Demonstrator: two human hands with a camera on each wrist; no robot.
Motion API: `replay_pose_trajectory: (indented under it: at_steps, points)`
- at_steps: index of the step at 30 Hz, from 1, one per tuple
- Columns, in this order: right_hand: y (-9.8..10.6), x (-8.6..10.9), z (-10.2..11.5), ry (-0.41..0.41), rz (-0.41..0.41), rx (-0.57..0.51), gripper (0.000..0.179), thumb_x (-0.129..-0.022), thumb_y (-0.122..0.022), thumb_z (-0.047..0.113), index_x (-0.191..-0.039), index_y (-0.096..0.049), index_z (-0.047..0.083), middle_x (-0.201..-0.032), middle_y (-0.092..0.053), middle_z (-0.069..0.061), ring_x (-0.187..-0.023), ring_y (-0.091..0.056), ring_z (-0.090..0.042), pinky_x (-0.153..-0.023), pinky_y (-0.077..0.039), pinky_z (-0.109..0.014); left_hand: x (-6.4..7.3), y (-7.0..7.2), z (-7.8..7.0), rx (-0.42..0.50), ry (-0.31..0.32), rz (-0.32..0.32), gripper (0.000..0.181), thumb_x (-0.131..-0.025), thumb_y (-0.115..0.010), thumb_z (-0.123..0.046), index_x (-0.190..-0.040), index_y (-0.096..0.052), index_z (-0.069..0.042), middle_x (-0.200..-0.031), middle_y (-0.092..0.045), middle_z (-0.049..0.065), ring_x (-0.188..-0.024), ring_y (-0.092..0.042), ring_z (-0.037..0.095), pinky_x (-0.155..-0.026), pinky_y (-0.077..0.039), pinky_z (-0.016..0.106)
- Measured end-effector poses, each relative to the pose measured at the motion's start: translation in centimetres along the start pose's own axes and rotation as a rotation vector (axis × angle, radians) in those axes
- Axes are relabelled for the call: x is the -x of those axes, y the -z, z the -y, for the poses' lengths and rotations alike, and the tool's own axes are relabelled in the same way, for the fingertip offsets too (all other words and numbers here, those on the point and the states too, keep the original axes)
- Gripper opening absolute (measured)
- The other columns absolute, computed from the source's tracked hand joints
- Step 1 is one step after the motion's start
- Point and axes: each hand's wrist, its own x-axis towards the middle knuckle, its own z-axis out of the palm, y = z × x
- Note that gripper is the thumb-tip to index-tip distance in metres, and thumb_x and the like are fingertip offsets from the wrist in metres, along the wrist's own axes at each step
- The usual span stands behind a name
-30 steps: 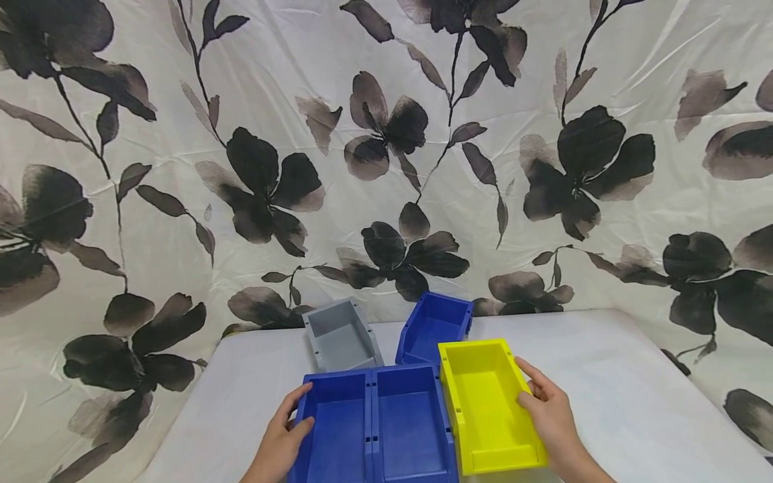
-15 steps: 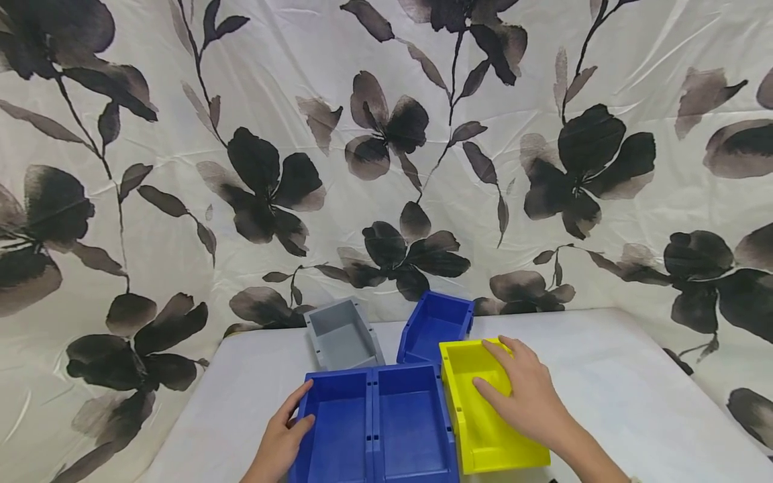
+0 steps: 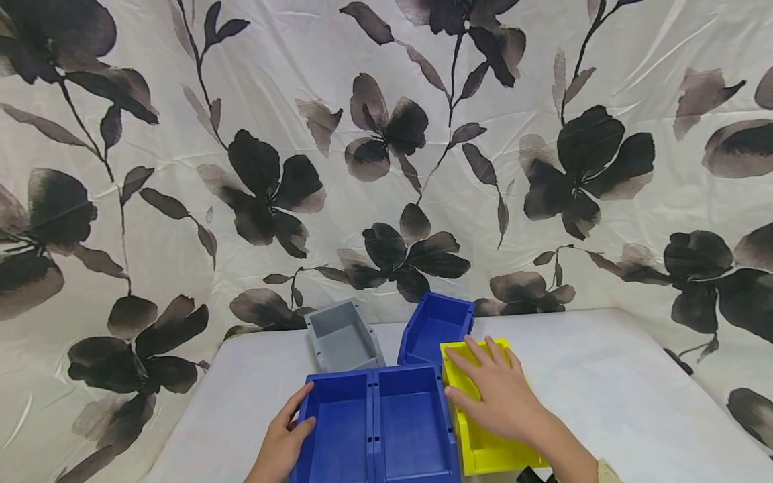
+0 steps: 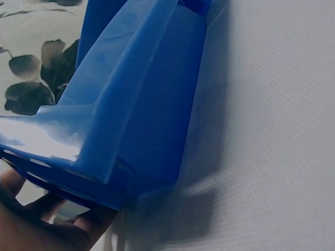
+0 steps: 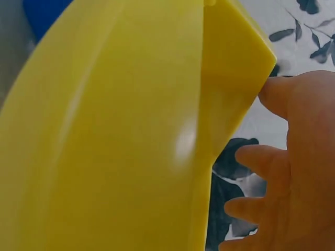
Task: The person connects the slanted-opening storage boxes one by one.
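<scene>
Two blue plastic storage bins stand side by side at the front of the head view: a left one (image 3: pixel 338 429) and a right one (image 3: pixel 410 426). My left hand (image 3: pixel 279 439) grips the outer side wall of the left bin, thumb and forefinger at its rim. The left wrist view shows fingers (image 4: pixel 97 222) against a blue bin wall (image 4: pixel 152 104). A yellow bin (image 3: pixel 492 459) sits against the right blue bin. Over it my right hand (image 3: pixel 498 402) lies with fingers spread, covering much of its inside. In the right wrist view, one fingertip meets the yellow bin's edge.
Behind the front bins stand a grey bin (image 3: pixel 344 339) and another blue bin (image 3: pixel 437 325), turned at an angle. All are on a white-covered table (image 3: pixel 640 396). A floral cloth (image 3: pixel 483 168) hangs behind the table. Something black (image 3: pixel 531 475) shows below my right wrist.
My right hand has let go of the yellow bin's right side wall and moved left over the bin, its fingers spreading. My left hand and the bins look nearly unmoved.
</scene>
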Motion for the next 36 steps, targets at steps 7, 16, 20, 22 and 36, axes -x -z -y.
replay_pose_trajectory:
  at_steps: [7,16,20,22,36]
  points:
    - [-0.29,-0.04,-0.10,-0.005,0.015,0.007,0.059,-0.093,-0.054,0.053,-0.147,-0.045,0.030,-0.155,-0.030,-0.012,-0.140,-0.015,-0.050,-0.106,-0.007,-0.067,-0.07,-0.08,-0.04,-0.018,-0.004,-0.009,0.058,-0.095,-0.051,-0.004,-0.150,-0.038,-0.016,-0.152,-0.027,0.027,-0.124,-0.044,0.049,-0.083,-0.049,0.054]
    - [-0.66,0.00,-0.17,-0.029,0.042,0.052,0.053,-0.096,-0.046,0.056,-0.146,-0.044,0.037,-0.155,-0.030,-0.011,-0.139,-0.011,-0.054,-0.103,-0.007,-0.071,-0.18,-0.36,0.14,0.018,-0.015,-0.003,0.058,-0.095,-0.051,-0.003,-0.150,-0.038,-0.015,-0.151,-0.028,0.028,-0.122,-0.048,0.046,-0.079,-0.051,0.051]
    - [-0.47,0.03,-0.34,-0.029,0.061,0.040,0.056,-0.096,-0.043,0.059,-0.147,-0.042,0.037,-0.157,-0.027,-0.010,-0.139,-0.010,-0.054,-0.103,-0.006,-0.072,-0.20,-0.35,0.23,0.031,-0.022,0.011,0.058,-0.096,-0.050,-0.004,-0.151,-0.036,-0.014,-0.151,-0.027,0.029,-0.121,-0.048,0.046,-0.078,-0.052,0.050]
    - [-0.25,0.05,-0.44,-0.037,0.074,0.003,0.058,-0.094,-0.047,0.059,-0.147,-0.043,0.037,-0.157,-0.027,-0.009,-0.139,-0.008,-0.053,-0.103,-0.003,-0.071,-0.17,-0.29,0.23,0.035,-0.011,0.012,0.058,-0.096,-0.050,-0.004,-0.151,-0.036,-0.014,-0.151,-0.028,0.028,-0.121,-0.048,0.047,-0.076,-0.053,0.050]
    - [0.12,0.30,-0.05,-0.057,0.100,-0.011,0.058,-0.091,-0.051,0.061,-0.143,-0.050,0.037,-0.155,-0.032,-0.012,-0.137,-0.010,-0.057,-0.104,-0.003,-0.070,-0.01,0.00,0.19,0.002,-0.016,0.013,0.058,-0.096,-0.050,-0.004,-0.151,-0.036,-0.015,-0.150,-0.031,0.027,-0.122,-0.048,0.047,-0.080,-0.051,0.052]
